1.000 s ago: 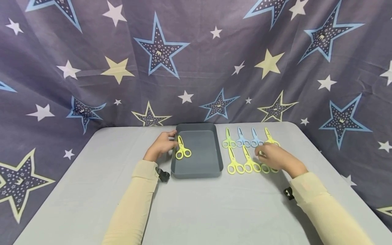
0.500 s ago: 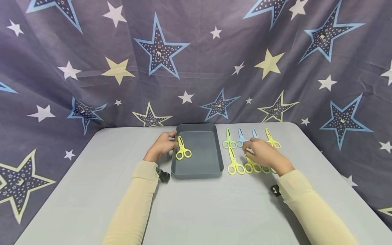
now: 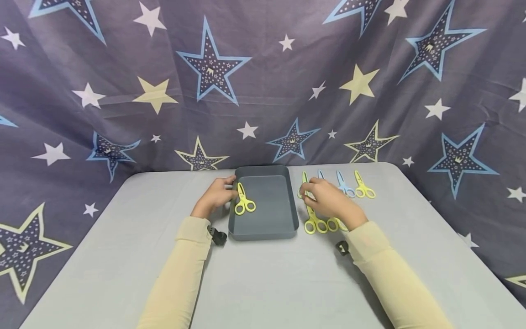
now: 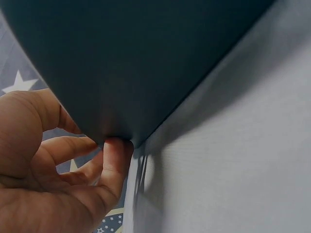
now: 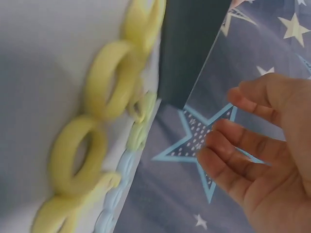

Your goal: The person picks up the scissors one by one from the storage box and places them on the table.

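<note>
My left hand (image 3: pixel 215 195) grips the far left part of a grey tray (image 3: pixel 263 236); in the left wrist view, fingers and thumb meet the wall at its corner. Inside the tray, near its left wall, lies a pair of yellow scissors (image 3: pixel 243 197). My right hand (image 3: pixel 326 197) hovers over the left end of two rows of scissors, fingers loosely bent, nothing between them in the right wrist view. Below it lie yellow scissors (image 3: pixel 311 214) and, partly covered, green scissors (image 3: pixel 304 176). Some of the front row is hidden under the hand and wrist.
To the right in the back row are blue scissors (image 3: pixel 340 179) and yellow scissors (image 3: pixel 360 183). Everything stands on a pale grey table (image 3: pixel 267 283). A star-patterned curtain (image 3: pixel 263 82) hangs right behind the table's far edge.
My right hand has moved left along the scissors, from the right end of the rows to the left end near the tray. My left hand and the tray have stayed put.
</note>
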Demonstrator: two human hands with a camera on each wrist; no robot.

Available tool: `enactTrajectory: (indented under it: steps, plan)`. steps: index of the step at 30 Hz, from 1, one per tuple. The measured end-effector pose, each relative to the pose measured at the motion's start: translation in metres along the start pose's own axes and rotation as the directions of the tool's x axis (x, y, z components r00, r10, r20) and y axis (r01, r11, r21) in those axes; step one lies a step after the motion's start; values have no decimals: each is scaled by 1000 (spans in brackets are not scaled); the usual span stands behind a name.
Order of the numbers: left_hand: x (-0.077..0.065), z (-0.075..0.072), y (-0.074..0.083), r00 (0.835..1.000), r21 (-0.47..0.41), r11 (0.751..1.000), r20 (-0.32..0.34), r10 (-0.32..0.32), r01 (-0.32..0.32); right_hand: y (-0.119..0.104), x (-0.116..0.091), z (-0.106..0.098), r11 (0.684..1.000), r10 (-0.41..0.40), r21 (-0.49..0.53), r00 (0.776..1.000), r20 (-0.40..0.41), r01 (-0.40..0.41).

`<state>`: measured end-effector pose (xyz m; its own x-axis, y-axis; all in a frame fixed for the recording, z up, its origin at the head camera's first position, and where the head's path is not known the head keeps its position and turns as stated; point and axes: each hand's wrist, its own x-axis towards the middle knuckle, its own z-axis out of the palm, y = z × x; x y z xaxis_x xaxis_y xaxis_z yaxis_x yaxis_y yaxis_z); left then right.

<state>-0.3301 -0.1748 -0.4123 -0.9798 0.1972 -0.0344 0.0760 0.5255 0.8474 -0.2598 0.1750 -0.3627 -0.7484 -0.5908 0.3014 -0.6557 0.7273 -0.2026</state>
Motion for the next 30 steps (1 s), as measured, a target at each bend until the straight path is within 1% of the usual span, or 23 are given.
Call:
enactTrajectory:
  steps: [4, 11, 18, 26, 30]
  plan:
    - [0, -1, -1, 1000, -8, 1000, 3, -1, 1, -8, 11, 3, 1000, -28, 8, 999, -16, 28]
    - [0, -2, -1, 1000, 2, 1000, -4, -6, 6, -28, 30, 7, 999, -35, 42, 999, 29, 34]
    - [1, -1, 0, 1000, -12, 1000, -10, -19, 19, -46, 47, 16, 996, -79, 53, 995, 54, 76]
    - [0, 0, 1, 1000, -24, 999, -2, -28, 28, -54, 57, 28, 995, -78, 67, 991, 106, 71]
    - [1, -1, 0, 999, -18, 999, -1, -35, 35, -61, 65, 32, 996, -68, 59, 984, 165, 59]
